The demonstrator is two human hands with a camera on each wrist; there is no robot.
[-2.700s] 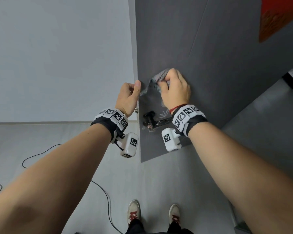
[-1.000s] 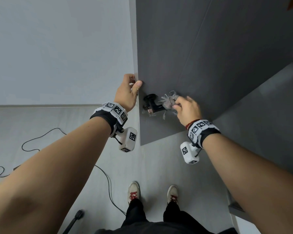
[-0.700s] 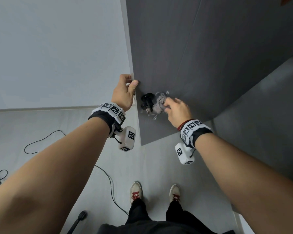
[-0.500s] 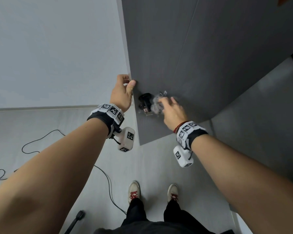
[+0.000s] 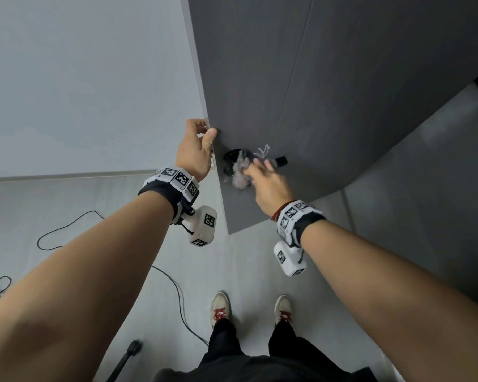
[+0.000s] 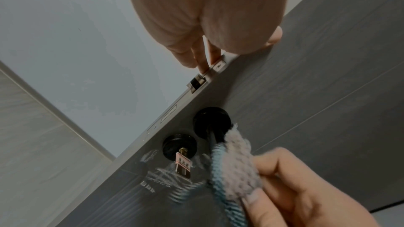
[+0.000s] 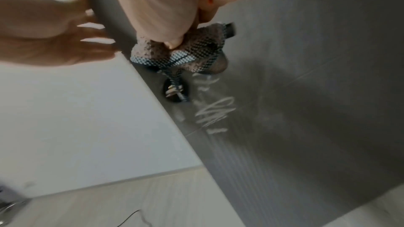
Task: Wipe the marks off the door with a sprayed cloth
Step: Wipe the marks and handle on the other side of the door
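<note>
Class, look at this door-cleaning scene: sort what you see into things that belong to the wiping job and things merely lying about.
Belongs to the job:
door
cloth, held by the right hand
white marks below the handle
left hand, gripping the door edge

Just lying about:
black cable on the floor
key in the lock

Door point(image 5: 342, 92): we record dark grey, faint woodgrain.
Marks point(image 7: 215, 111): whitish scribbles below the handle.
Handle point(image 6: 211, 121): black.
Cloth point(image 6: 237, 165): grey knit, teal-striped edge.
Wall point(image 5: 80, 78): pale grey.
</note>
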